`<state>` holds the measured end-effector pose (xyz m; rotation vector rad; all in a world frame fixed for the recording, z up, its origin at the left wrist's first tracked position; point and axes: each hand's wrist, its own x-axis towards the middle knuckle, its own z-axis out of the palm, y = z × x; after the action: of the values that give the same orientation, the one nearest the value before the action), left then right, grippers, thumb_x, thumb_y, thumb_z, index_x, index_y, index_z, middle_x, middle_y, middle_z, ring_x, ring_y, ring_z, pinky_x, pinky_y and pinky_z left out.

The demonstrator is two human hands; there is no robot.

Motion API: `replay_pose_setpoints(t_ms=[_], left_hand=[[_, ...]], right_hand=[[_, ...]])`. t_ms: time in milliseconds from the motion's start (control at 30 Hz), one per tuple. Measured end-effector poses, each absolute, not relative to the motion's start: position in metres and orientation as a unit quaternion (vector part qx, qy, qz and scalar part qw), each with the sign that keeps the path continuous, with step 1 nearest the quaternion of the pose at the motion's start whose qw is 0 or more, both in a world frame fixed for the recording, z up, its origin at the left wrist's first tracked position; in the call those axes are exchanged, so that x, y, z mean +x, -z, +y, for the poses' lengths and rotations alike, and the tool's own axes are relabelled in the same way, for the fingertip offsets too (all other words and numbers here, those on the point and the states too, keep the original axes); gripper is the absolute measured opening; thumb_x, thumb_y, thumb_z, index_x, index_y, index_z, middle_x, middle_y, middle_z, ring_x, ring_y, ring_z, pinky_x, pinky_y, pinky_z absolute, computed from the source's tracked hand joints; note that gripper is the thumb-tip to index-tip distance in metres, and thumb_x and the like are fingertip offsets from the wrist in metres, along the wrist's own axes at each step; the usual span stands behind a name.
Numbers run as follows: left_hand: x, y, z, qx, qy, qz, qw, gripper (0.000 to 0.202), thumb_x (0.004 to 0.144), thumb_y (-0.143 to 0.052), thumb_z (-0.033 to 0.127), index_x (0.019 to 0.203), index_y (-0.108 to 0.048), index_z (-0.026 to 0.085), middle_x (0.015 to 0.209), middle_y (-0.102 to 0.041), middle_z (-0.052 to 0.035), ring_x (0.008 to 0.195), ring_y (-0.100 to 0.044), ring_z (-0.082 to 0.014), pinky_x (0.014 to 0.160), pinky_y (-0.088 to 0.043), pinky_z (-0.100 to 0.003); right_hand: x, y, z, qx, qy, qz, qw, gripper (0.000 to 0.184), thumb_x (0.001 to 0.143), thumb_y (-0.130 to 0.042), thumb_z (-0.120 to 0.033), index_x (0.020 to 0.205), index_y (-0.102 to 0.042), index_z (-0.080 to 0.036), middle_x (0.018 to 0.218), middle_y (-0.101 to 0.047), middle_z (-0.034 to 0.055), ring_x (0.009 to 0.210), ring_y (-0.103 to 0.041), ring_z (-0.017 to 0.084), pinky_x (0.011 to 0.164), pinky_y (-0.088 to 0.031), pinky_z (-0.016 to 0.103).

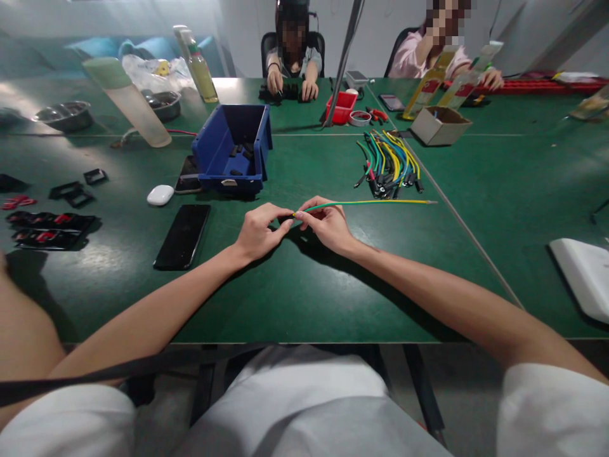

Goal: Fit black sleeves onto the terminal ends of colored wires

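Above the green table, my right hand pinches a green-and-yellow wire near its left end. The wire stretches to the right and ends in a pale tip. My left hand meets it, thumb and forefinger closed on a small black piece at that end, mostly hidden by the fingers. Behind my right hand lies a bundle of green, yellow and blue wires with black ends. Beyond my left hand stands a blue bin with several small black pieces in it.
A black phone and a white earbud case lie left of my hands. Bottles, a red box and a cardboard box stand farther back. Two people sit opposite. A white device is at right.
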<state>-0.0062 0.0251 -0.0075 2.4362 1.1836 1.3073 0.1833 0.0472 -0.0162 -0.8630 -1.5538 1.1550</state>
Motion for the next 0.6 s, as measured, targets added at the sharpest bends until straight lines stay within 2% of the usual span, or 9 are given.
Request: replay_pose_setpoints(t_ms=[433,600], left_hand=[[-0.0054,0.0038,0.026,0.791,-0.442,0.407,0.113,0.014,0.085,-0.069,0.026,0.092,-0.074,0.016,0.084,-0.074,-0.0048,0.067,-0.063,-0.0132,0.061,-0.048,-0.024],[-0.0038,0.0003,0.0259,0.78,-0.457,0.402,0.147,0.012,0.083,-0.07,0.024,0.09,-0.074,0.016,0.081,-0.074,-0.0037,0.064,-0.061,-0.012,0.059,-0.046,-0.024]], right_hand=[[0.1838,0.0146,0.0458,-0.355,-0.46,-0.648,0.492,0.025,0.077,-0.076,-0.043,0.081,-0.069,-0.018,0.071,-0.069,-0.0002,0.056,-0.064,0.012,0.053,-0.05,0.022],[0.1839,0.0093,0.0436,-0.374,-0.477,-0.638,0.475,0.032,0.078,-0.073,-0.049,0.081,-0.066,-0.018,0.066,-0.067,-0.0005,0.055,-0.064,0.012,0.051,-0.047,0.022]])
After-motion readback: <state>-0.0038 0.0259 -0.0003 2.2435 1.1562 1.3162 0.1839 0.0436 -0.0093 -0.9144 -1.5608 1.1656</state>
